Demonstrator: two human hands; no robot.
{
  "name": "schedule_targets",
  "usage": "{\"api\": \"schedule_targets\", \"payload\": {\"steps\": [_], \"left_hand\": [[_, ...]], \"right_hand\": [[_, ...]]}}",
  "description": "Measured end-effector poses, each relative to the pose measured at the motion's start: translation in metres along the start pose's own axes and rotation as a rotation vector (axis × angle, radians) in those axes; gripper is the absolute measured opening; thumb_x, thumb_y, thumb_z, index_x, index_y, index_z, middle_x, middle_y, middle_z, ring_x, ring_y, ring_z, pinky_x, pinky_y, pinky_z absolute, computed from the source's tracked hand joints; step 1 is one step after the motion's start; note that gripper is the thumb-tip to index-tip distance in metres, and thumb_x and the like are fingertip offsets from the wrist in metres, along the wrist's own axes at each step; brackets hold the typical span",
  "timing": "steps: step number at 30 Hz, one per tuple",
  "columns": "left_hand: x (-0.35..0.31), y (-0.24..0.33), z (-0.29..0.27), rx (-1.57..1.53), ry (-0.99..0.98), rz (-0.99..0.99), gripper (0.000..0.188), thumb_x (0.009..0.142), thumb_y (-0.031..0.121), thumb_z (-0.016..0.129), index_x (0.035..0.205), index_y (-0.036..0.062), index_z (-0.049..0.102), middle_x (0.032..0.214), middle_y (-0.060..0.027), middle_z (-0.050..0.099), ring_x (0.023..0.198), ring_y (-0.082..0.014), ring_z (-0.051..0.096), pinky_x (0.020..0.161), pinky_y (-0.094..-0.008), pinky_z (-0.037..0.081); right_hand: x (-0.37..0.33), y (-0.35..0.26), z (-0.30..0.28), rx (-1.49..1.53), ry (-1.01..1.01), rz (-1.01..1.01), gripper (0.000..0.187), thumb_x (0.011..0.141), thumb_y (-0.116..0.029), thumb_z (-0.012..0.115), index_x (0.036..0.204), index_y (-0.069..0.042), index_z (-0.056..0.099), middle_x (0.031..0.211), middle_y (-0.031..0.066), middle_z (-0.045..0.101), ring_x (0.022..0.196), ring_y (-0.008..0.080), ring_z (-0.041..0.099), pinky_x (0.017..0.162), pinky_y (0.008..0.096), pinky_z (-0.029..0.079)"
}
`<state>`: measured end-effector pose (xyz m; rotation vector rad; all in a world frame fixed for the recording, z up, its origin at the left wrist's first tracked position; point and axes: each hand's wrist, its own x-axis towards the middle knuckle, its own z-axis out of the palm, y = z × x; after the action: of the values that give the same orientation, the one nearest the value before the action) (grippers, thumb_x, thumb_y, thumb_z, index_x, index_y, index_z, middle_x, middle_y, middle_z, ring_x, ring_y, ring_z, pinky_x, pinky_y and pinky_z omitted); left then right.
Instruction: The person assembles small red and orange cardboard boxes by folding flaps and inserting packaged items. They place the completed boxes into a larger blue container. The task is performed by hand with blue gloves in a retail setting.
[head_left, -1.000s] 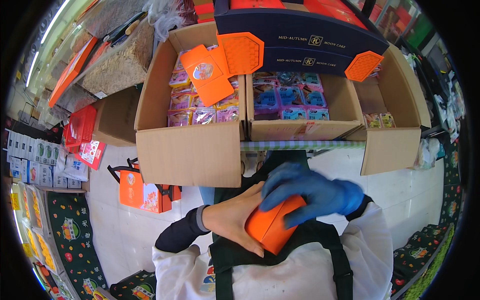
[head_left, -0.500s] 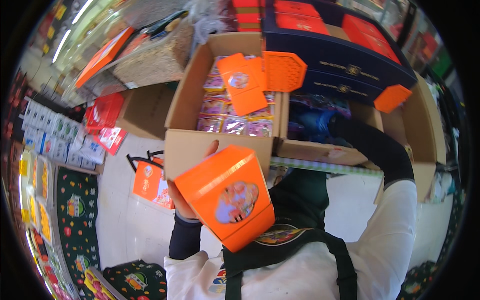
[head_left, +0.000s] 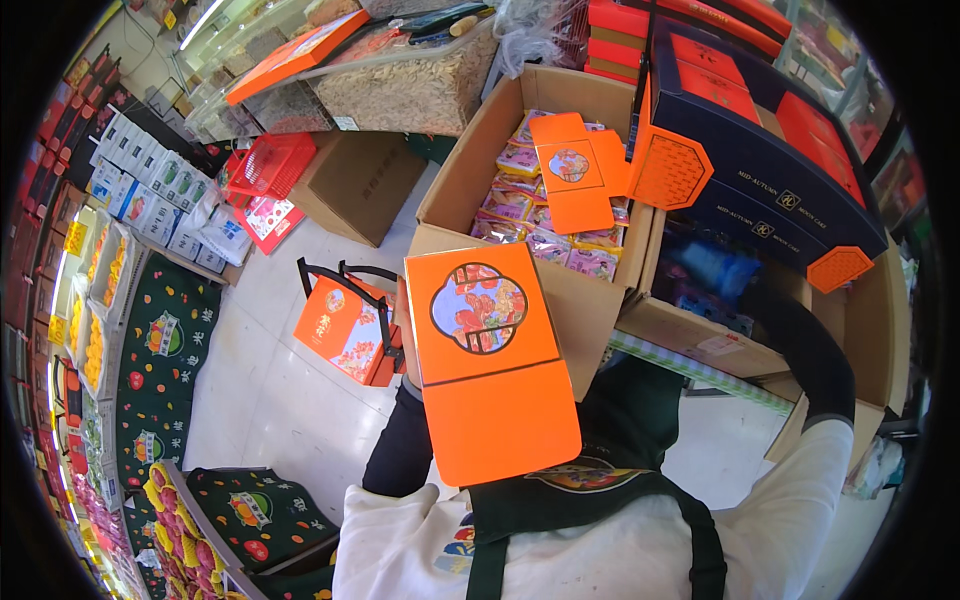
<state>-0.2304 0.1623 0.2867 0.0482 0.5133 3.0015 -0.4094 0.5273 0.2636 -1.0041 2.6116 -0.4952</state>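
My left hand [head_left: 403, 312] grips an orange gift box [head_left: 500, 415] from its left side, in front of my apron. The flap with a floral picture in a dark-outlined frame faces up; most of the hand is hidden behind the box. At the right, my right hand [head_left: 728, 270], in a blue glove, reaches down inside an open cardboard carton [head_left: 700, 330]. Its fingers are blurred, and dark packets lie around it. In the neighbouring carton [head_left: 455, 195], another orange box piece [head_left: 572, 170] with the same picture rests on small purple-and-yellow wrapped packets [head_left: 505, 205].
Navy gift boxes [head_left: 740, 190] with red boxes inside stand behind the right carton. An orange gift bag [head_left: 345, 325] with black handles sits on the floor at left, near a closed carton [head_left: 355, 185]. Bins of dry goods [head_left: 410, 90] stand at the back.
The orange box in my left hand has tilted, so its pictured flap now faces me. The view has turned, shifting the surroundings rightward. My right hand stays in the carton.
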Motion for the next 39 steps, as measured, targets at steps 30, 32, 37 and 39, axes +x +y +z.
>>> {"api": "schedule_targets", "payload": {"steps": [30, 32, 37, 39], "left_hand": [[-0.015, -0.044, 0.022, -0.126, -0.087, -0.179, 0.067, 0.091, 0.055, 0.038, 0.138, 0.0086, 0.032, 0.137, -0.0141, 0.043, 0.122, -0.0331, 0.045, 0.099, -0.0479, 0.04], [-0.019, -0.043, 0.024, -0.149, -0.083, -0.173, 0.067, 0.091, 0.057, 0.036, 0.139, 0.0095, 0.032, 0.137, -0.0136, 0.042, 0.122, -0.0327, 0.045, 0.099, -0.0476, 0.039], [-0.017, -0.045, 0.023, -0.292, -0.123, -0.229, 0.07, 0.091, 0.062, 0.031, 0.14, 0.0115, 0.031, 0.137, -0.0128, 0.042, 0.123, -0.032, 0.045, 0.1, -0.0466, 0.038], [-0.014, -0.046, 0.016, -0.326, -0.16, -0.24, 0.07, 0.091, 0.062, 0.031, 0.14, 0.0115, 0.031, 0.138, -0.0127, 0.041, 0.123, -0.0314, 0.045, 0.101, -0.0456, 0.038]], "right_hand": [[-0.065, -0.206, -0.02, -0.261, 0.722, -1.276, 0.036, 0.074, -0.015, 0.07, 0.109, -0.02, 0.064, 0.106, 0.0128, 0.058, 0.102, 0.0299, 0.058, 0.082, 0.0399, 0.05], [-0.069, -0.212, -0.031, -0.174, 0.686, -1.211, 0.039, 0.074, -0.013, 0.067, 0.113, -0.016, 0.064, 0.108, 0.0149, 0.06, 0.108, 0.0305, 0.055, 0.088, 0.0383, 0.046], [-0.081, -0.211, -0.043, -0.184, 0.658, -1.139, 0.041, 0.067, -0.016, 0.076, 0.106, -0.025, 0.067, 0.106, 0.0115, 0.057, 0.101, 0.0275, 0.057, 0.08, 0.0358, 0.051], [-0.085, -0.214, -0.049, -0.186, 0.631, -1.165, 0.041, 0.067, -0.015, 0.076, 0.106, -0.025, 0.067, 0.105, 0.0111, 0.057, 0.099, 0.0268, 0.057, 0.079, 0.0342, 0.051]]}}
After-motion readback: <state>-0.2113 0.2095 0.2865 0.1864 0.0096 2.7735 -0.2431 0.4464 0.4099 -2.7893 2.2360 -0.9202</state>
